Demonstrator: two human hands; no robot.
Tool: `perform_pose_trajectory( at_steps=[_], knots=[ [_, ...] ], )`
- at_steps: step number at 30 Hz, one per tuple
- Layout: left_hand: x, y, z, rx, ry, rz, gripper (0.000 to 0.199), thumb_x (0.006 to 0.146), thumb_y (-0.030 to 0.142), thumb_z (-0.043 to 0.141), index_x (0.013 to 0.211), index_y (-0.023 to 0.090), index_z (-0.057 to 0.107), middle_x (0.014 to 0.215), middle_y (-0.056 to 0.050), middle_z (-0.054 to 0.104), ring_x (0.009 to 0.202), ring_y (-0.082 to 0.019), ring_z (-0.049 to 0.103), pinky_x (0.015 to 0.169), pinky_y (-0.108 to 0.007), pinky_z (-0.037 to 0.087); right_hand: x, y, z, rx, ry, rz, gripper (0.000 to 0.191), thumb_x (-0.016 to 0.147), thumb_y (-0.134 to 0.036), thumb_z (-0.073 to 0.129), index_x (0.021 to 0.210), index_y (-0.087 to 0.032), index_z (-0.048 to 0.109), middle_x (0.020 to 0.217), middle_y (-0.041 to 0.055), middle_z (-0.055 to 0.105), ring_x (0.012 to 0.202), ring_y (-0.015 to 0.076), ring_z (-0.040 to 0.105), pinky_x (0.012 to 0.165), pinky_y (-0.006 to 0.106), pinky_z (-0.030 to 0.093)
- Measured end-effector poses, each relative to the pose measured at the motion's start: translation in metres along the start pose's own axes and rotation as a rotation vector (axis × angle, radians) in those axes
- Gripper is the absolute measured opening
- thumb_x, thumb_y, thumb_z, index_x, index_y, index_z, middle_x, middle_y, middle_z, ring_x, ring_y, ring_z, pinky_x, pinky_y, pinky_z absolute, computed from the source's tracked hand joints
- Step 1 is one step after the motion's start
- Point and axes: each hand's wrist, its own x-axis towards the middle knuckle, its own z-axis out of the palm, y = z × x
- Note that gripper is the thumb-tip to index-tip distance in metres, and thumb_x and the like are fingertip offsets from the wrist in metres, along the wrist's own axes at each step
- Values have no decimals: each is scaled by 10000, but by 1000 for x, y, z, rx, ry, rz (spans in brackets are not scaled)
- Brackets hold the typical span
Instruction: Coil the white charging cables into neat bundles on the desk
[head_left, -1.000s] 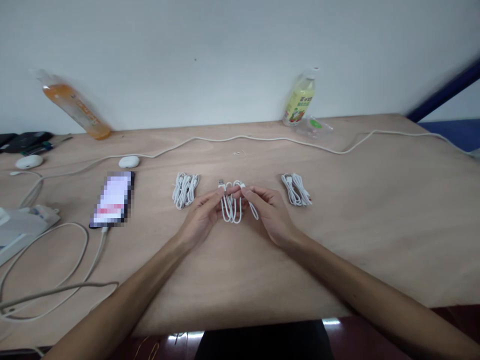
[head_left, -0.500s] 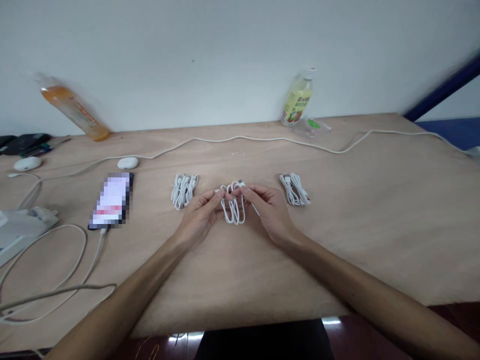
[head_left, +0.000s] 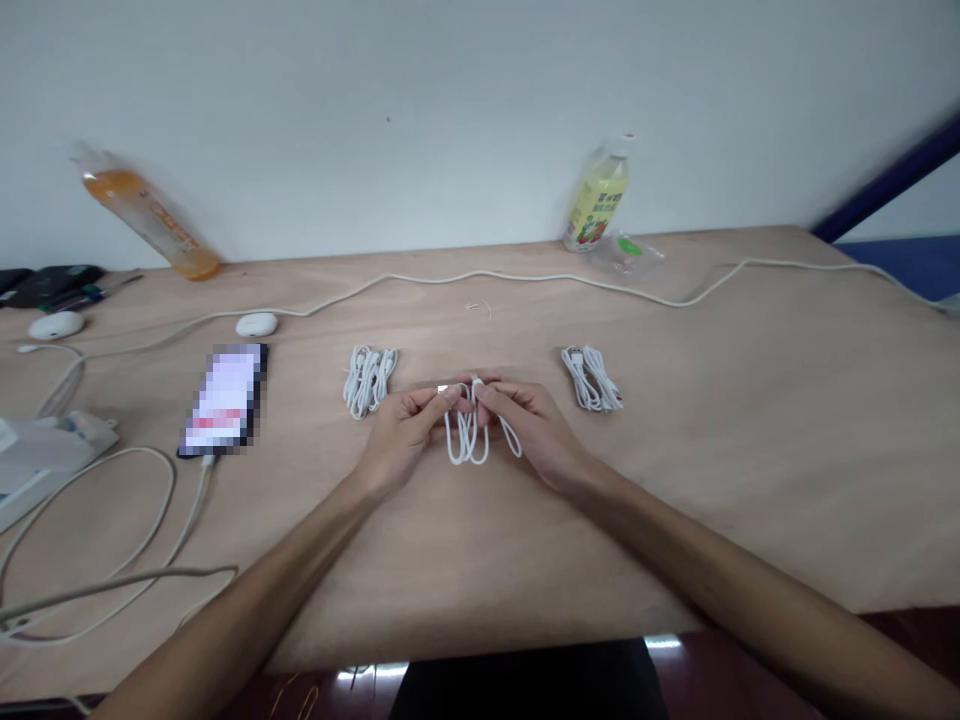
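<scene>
A white charging cable (head_left: 466, 440), folded into several loops, hangs between my two hands over the middle of the table. My left hand (head_left: 409, 425) pinches its left side, where a connector with a bright metal end shows by the thumb. With thumb and fingers, my right hand (head_left: 529, 425) grips the right side near another connector, and one loop droops below that palm. Left of my hands lies a coiled bundle of white cables (head_left: 369, 382). A second white cable bundle (head_left: 591, 378) rests to the right. Some fingertips are hidden behind the loops.
Further left are a phone (head_left: 225, 400) with a cable plugged in, a white case (head_left: 256, 324) and a power strip (head_left: 30, 470). A long cord (head_left: 480, 275) crosses the back. An orange bottle (head_left: 154, 215) and a yellow bottle (head_left: 600, 200) lean on the wall.
The held cable's loops have shifted and hang slightly lower. My hands have moved a little toward me, and a loop now droops under my right hand. Both bundles stay put.
</scene>
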Motion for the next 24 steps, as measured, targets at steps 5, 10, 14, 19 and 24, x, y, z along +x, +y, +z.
perform_pose_trajectory(
  at_steps=[5, 10, 14, 19, 24],
  knots=[
    [0, 1, 3, -65, -19, 3, 481, 857, 609, 868, 972, 143, 887, 918, -137, 848, 924, -298, 809, 861, -396, 638, -2, 0, 3, -10, 5, -10, 491, 933, -664, 728, 671, -251, 758, 1013, 63, 738, 1005, 245, 690, 896, 382, 564],
    [-1, 4, 6, -205, -137, 0, 374, 849, 429, 920, 1097, 151, 879, 1012, -125, 845, 1045, -278, 783, 956, -389, 607, -1, 0, 1, 10, 84, -9, 468, 935, -658, 729, 695, -257, 750, 874, 50, 752, 928, 243, 696, 853, 379, 564],
    [1, 3, 4, -183, -129, 20, 393, 878, 453, 890, 1129, 151, 876, 1009, -130, 840, 1060, -296, 776, 948, -409, 604, 0, 2, 0, 15, 111, -2, 449, 926, -663, 744, 716, -266, 771, 850, 46, 769, 989, 259, 705, 924, 403, 556],
    [3, -1, 1, -87, -44, 85, 422, 904, 500, 857, 1182, 182, 868, 1091, -117, 843, 1092, -299, 769, 971, -400, 583, 0, 5, 2, 58, 59, 27, 426, 920, -653, 754, 796, -251, 826, 966, 50, 817, 1006, 251, 732, 993, 424, 554],
    [1, 1, 1, -108, -38, 86, 432, 942, 505, 809, 1223, 179, 854, 1219, -138, 828, 1137, -314, 760, 1021, -433, 573, -2, 6, 2, 14, 84, 10, 391, 947, -603, 739, 825, -250, 854, 897, 42, 821, 960, 244, 743, 979, 417, 561]
  ],
)
